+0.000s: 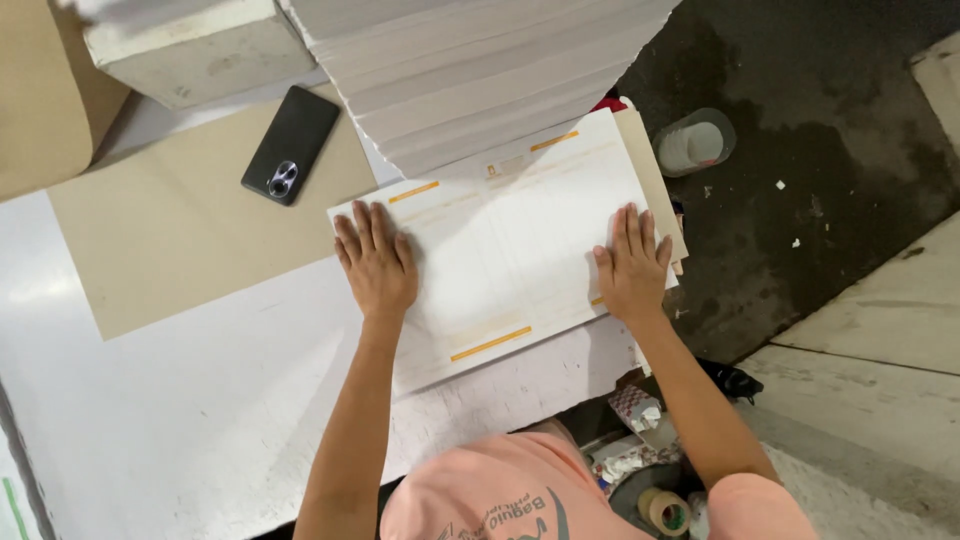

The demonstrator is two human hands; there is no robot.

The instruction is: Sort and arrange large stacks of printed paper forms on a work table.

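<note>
White worktable (150, 420) beside a dark concrete floor (800, 200).
The left hand (377, 262) and right hand (632, 264) lie flat, fingers spread, gripping nothing, pinning the white printed sheet with orange bars (510, 250) steady, just near the tall white paper stack (470, 70).

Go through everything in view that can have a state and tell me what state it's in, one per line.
Left hand: flat, palm down on the sheet's left edge.
Right hand: flat, palm down on the sheet's right part.
Sheet: lying flat, printed side up, overhanging the table edge.
Phone: face down, camera up, on the brown card.
Brown card: flat on the table.
Paper stack: tall, fanned.
Tape roll: on its side, below.
</note>
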